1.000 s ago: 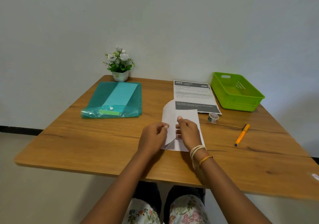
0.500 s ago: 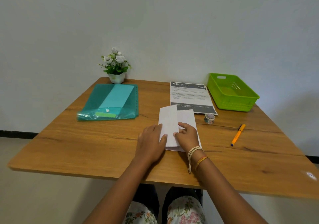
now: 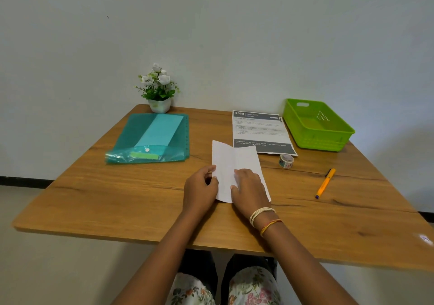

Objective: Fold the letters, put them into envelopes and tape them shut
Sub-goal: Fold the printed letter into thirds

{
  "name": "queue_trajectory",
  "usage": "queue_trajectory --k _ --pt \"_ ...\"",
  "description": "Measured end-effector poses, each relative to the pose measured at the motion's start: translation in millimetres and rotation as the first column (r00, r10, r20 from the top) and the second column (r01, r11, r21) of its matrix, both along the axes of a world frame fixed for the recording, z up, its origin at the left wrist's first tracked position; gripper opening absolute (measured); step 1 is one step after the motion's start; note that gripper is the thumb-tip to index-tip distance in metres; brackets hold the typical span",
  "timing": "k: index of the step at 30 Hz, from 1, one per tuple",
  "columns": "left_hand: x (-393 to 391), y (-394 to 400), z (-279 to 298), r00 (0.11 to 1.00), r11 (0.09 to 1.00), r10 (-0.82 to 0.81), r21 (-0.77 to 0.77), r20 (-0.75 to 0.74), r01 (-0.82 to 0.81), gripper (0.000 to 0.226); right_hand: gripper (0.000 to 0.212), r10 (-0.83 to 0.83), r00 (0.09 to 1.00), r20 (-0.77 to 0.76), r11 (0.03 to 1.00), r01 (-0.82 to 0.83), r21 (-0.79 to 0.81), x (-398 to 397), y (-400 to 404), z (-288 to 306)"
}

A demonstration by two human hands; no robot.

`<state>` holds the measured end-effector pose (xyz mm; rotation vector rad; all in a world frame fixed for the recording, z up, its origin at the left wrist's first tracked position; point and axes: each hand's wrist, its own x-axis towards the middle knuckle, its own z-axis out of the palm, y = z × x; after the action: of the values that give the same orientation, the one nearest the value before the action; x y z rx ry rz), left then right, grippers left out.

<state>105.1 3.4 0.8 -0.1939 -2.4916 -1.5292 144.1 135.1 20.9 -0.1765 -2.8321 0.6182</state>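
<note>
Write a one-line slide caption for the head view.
Both hands, left and right, press a folded letter flat on the wooden table.

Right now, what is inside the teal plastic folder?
Through the translucent teal plastic folder a light blue rectangular envelope and a small green strip show. Anything beneath them is hidden.

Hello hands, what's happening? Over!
Left hand pinches folded white paper letter edge. Right hand presses it flat. Nothing blocking.
</note>
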Motion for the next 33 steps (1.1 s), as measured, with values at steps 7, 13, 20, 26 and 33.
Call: queue_trajectory --k 7,13,20,26,33 --pt "5.9 -3.8 5.0 0.997 0.967 -0.075 0.243 -0.019 0.078 0.042 0.040 0.104 0.994 -0.023 0.959 -0.107 -0.262 5.4 -6.6 4.1" --pt "14.7 -1.1 5.8 0.944 0.947 -0.320 -0.011 -0.082 0.320 0.052 0.040 0.055 0.998 -0.012 0.609 -0.043 -0.792 0.3 -5.1 22.7" --pt "12.9 6.4 -7.5 0.928 0.827 -0.361 -0.492 -0.095 0.272 0.049 0.030 -0.105 0.988 0.114 0.762 0.154 -0.629 -7.7 23.7 28.9" --pt "10.4 5.9 -6.9 0.922 0.794 -0.373 -0.550 -0.105 0.259 0.048 0.047 -0.196 0.966 0.166 0.900 0.245 -0.361 -10.9 37.5 17.4" --pt "-0.5 11.3 -4.0 0.933 0.681 -0.356 -0.700 -0.057 0.217 0.049 0.044 -0.167 0.971 0.171 0.986 0.163 0.042 -29.1 56.1 23.6"
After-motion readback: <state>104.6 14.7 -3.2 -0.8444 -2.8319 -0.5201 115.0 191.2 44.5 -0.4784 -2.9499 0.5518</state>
